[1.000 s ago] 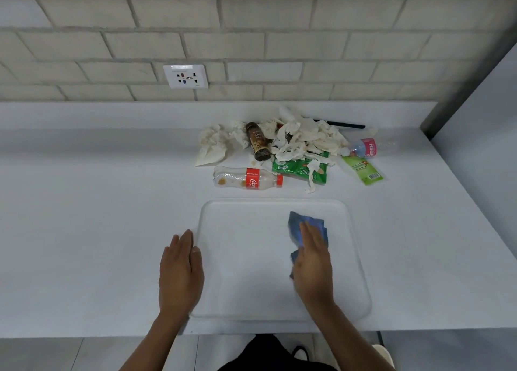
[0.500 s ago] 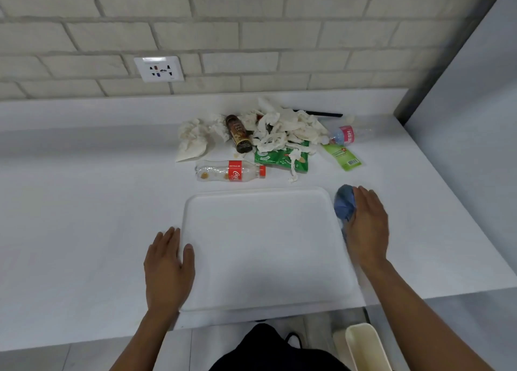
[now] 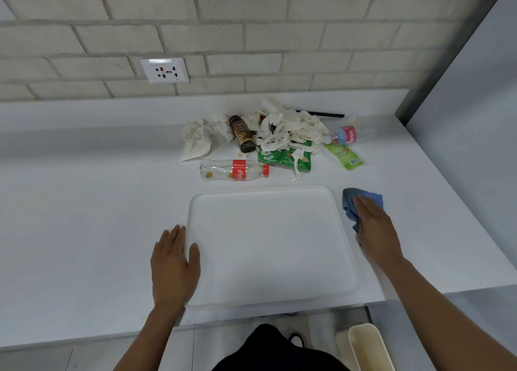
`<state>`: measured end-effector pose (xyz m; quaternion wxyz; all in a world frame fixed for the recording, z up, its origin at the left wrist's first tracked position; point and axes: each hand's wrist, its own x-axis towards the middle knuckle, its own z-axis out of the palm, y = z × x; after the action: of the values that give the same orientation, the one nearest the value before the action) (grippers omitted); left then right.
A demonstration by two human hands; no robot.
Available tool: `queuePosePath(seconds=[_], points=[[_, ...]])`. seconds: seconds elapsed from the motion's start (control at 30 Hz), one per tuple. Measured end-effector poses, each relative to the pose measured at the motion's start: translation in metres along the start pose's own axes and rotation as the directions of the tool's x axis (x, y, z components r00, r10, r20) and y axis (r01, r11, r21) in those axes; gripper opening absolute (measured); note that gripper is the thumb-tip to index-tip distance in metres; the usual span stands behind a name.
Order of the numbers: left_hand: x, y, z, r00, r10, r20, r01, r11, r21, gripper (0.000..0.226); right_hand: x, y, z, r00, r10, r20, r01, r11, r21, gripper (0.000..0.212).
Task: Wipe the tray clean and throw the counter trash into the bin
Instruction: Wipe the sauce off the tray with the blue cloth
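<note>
1. One white tray, lying flat near the counter's front edge, right of centre. Its surface looks clean.
2. Left hand: palm down, fingers straight and close together, resting on the counter against the tray's left rim; the thumb lies over that rim. It grips nothing.
3. Right hand: flat, fingers straight and together, pressing on one blue cloth. The cloth lies bunched on the counter just beside the tray's right edge, near its far right corner, and is off the tray.
4. Trash pile sits beyond the tray's far edge, toward the back of the counter. Count of bottles: three.
   - One clear Coca-Cola bottle, red label and cap, on its side, nearest the tray.
   - One brown bottle, lying with its base toward the tray.
   - One clear bottle with pink label, on its side at the pile's right end.
5. Wrappers, two: one green packet partly under tissue; one light green wrapper with a barcode, right of it.
6. Crumpled white tissues, heaped; number cannot be told. A separate clump lies at the left end of the pile.
7. One black stick-like item behind the heap; kind unclear.
8. One cream bin on the floor below the counter's front edge, right side, partly cut off.
9. One wall socket on the brick wall.
</note>
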<state>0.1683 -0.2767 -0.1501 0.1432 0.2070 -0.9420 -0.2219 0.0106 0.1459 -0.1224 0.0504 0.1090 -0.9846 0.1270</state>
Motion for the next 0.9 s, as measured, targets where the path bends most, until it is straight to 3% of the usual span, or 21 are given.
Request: queuePosePath(seconds=[0.07, 0.13, 0.2, 0.27, 0.33, 0.4, 0.53, 0.67, 0.8, 0.9], points=[[0.000, -0.001, 0.001, 1.000, 0.008, 0.003, -0.008, 1.000, 0.005, 0.061, -0.001, 0.005, -0.006, 0.991, -0.011, -0.132, 0.015, 1.000, 0.024, 0.037], [-0.001, -0.001, 0.001, 1.000, 0.015, 0.003, -0.015, 1.000, 0.018, 0.061, 0.002, 0.013, -0.010, 0.968, -0.042, -0.246, 0.056, 0.997, 0.051, 0.045], [0.000, -0.002, 0.001, 1.000, 0.017, -0.001, -0.017, 1.000, 0.025, 0.062, 0.002, 0.028, -0.003, 0.979, -0.075, -0.190, 0.085, 0.995, 0.044, 0.058], [0.000, -0.002, 0.001, 1.000, 0.017, -0.003, -0.017, 1.000, 0.022, 0.063, -0.002, 0.032, 0.003, 0.990, -0.105, -0.090, 0.107, 0.994, 0.012, 0.056], [-0.001, -0.002, 0.002, 1.000, 0.021, -0.006, -0.021, 1.000, 0.018, 0.063, -0.005, 0.027, 0.002, 0.984, -0.138, -0.114, 0.129, 0.988, -0.082, 0.045], [-0.002, -0.001, 0.001, 1.000, 0.015, -0.004, -0.015, 1.000, 0.008, 0.060, -0.007, 0.007, -0.006, 0.982, -0.146, -0.121, 0.130, 0.983, -0.133, 0.052], [-0.002, 0.000, 0.002, 1.000, 0.001, 0.011, -0.001, 1.000, 0.006, 0.057, -0.017, -0.049, 0.004, 0.974, 0.057, -0.220, -0.042, 0.996, 0.074, 0.045], [-0.002, 0.003, -0.001, 1.000, 0.023, 0.017, -0.025, 0.997, 0.075, 0.055, -0.031, -0.088, 0.022, 0.959, 0.270, -0.087, -0.264, 0.962, 0.067, 0.035], [-0.004, 0.017, -0.008, 0.999, -0.052, -0.018, 0.054, 0.984, 0.171, 0.040, -0.028, -0.093, 0.019, 0.915, 0.404, -0.015, -0.398, 0.907, 0.138, 0.052], [-0.001, 0.016, -0.014, 0.995, -0.097, 0.019, 0.095, 0.992, 0.080, 0.036, -0.026, -0.095, 0.011, 0.909, 0.415, 0.037, -0.409, 0.873, 0.266, 0.064]])
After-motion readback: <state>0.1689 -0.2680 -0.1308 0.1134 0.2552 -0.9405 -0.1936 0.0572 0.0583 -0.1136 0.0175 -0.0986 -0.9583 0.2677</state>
